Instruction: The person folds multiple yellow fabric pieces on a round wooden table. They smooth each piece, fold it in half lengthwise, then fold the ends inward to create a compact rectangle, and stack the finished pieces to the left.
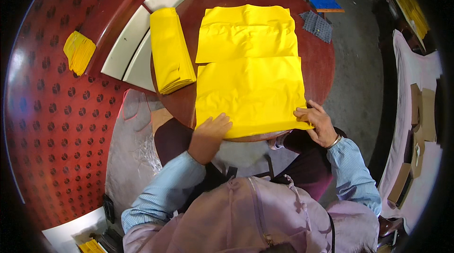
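Observation:
Two yellow sheets lie on a round dark-red table in front of me. The near sheet [250, 94] slightly overlaps or abuts the far sheet [246, 35]; which one I cannot tell. Both look thin, with soft wrinkles. My left hand [210, 132] rests on the near sheet's front left corner, its fingers stretched out flat. At the front right corner my right hand [319, 123] pinches the sheet's edge, with some fingers on top. A thick folded stack of yellow sheets [171, 52] lies left of them on the table.
The table [317, 73] has a grey textured mat [316, 26] at its right rim. A blue board [320, 0] is beyond it. At left, a red patterned surface [61, 125] carries a small yellow bundle [79, 53]. Cardboard pieces [417, 135] lie on a pink cloth at right.

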